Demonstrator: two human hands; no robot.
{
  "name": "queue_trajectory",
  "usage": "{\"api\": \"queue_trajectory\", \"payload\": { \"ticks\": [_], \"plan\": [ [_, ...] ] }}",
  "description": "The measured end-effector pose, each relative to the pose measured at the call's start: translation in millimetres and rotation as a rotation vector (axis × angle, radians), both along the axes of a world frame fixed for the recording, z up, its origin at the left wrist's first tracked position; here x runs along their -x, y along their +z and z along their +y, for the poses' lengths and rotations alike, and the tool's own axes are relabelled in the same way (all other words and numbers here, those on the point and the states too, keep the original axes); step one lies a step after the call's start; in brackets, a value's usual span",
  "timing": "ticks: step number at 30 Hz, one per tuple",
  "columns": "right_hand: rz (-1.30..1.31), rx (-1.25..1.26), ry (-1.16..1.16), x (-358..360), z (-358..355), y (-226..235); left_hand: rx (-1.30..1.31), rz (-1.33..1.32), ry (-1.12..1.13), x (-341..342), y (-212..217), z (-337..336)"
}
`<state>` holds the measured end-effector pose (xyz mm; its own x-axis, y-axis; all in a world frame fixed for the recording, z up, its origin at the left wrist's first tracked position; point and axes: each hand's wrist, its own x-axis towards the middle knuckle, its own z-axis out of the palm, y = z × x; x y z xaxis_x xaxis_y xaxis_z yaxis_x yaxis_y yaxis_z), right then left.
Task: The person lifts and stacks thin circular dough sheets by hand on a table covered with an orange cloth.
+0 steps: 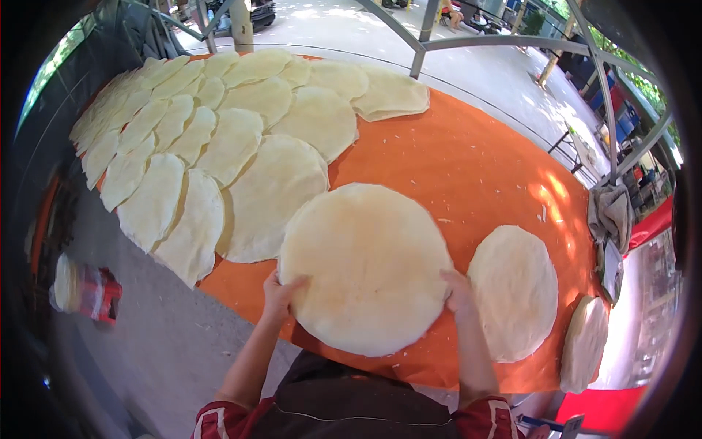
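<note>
Between my two hands is a large round flatbread [365, 267], pale with a faint tan tint, in front of me over the orange table. My left hand [281, 294] grips its left edge, thumb on top and fingers beneath. The opposite edge is pinched by my right hand [458, 293], whose fingers are partly hidden by the rim. Just left of it, another flatbread [274, 197] lies at the near end of overlapping rows. To the right of my right hand rests a flat round flatbread [513, 293], close to the table's near side.
The orange table cover [453, 168] has small crumbs on it. Overlapping rows of flatbreads [183, 124] span its left and far side. Another round flatbread [585, 344] sits at the right edge. Metal frame bars [504, 42] rise beyond. A red-labelled jar [88, 291] stands low at left.
</note>
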<state>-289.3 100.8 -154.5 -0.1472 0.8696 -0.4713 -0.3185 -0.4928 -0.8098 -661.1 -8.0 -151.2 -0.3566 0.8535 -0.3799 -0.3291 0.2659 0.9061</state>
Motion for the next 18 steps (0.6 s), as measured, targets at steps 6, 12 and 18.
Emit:
{"api": "queue_trajectory", "payload": {
  "ticks": [6, 12, 18],
  "plan": [
    [-0.131, -0.257, -0.103, 29.9, -35.2, 3.4, -0.142, -0.041, 0.215, -11.8, -11.4, -12.3],
    [-0.815, -0.114, -0.287, 46.0, -18.0, -14.1, -0.099, 0.559, 0.298, -20.0, -23.4, 7.9],
    [-0.115, -0.436, -0.041, 36.9, -49.4, -20.6, -0.013, 0.501, 0.306, -0.4, -43.1, 7.2]
  ]
}}
